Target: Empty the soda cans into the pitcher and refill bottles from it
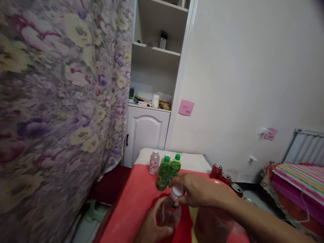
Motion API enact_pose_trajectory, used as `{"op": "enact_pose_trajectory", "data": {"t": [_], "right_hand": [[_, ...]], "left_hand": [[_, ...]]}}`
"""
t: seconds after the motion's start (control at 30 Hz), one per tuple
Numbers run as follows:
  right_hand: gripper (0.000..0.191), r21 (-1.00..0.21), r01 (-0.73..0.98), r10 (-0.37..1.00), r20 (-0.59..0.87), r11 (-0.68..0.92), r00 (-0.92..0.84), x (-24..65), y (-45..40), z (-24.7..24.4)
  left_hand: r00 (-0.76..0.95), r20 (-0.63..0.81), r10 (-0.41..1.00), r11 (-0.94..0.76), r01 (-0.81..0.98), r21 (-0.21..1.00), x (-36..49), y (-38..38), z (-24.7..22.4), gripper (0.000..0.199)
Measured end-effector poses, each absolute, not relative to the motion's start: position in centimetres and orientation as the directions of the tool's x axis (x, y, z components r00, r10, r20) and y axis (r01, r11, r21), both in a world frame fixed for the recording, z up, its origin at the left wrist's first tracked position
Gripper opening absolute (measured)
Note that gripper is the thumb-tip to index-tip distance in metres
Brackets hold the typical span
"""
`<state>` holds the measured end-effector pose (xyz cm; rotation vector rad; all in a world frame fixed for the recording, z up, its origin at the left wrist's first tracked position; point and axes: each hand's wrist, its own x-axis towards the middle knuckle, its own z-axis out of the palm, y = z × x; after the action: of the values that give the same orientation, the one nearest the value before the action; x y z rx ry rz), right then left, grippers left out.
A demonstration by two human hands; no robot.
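Observation:
A clear plastic bottle [169, 216] with a white cap [177, 191] is near the front of the red-covered table [124, 216]. My left hand [153, 222] is wrapped around the bottle's body. Curled about its neck and cap are the thumb and fingers of my right hand [193, 189]. Just beyond stand a green bottle [163, 173] and a second green bottle [175, 165], both with green caps. To their left is a clear bottle [154, 163] with a pink-printed label. A white cap behind the green bottles belongs to something mostly hidden.
Right of my forearm, a red can [216, 171] heads a row of several cans. A large see-through container [212, 224] sits partly under that forearm. A floral curtain [63, 101] hangs at left, with a green stool [95, 212] below. Behind are a white cabinet [148, 131] and wall.

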<state>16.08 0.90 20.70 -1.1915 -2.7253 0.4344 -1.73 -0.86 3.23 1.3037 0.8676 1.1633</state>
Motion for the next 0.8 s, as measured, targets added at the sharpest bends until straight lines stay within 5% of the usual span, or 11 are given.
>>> {"op": "enact_pose_trajectory", "data": {"t": [0.33,0.57,0.8], "right_hand": [[0.02,-0.358,0.716,0.781,0.066,0.6,-0.622,16.1,1.2,19.8],[0.022,-0.338,0.64,0.707,0.121,0.69,-0.697,16.7,2.1,20.4],[0.029,-0.308,0.521,0.569,0.088,0.796,-0.817,16.8,1.7,21.7]], "left_hand": [[-0.016,0.163,0.986,-0.161,0.077,0.984,-1.2,-0.5,1.3,0.073],[0.042,0.125,0.991,-0.123,-0.048,0.991,-2.5,-0.6,3.1,0.082],[0.286,0.213,0.934,-0.168,-0.174,0.97,-3.1,0.1,2.1,0.082]]}}
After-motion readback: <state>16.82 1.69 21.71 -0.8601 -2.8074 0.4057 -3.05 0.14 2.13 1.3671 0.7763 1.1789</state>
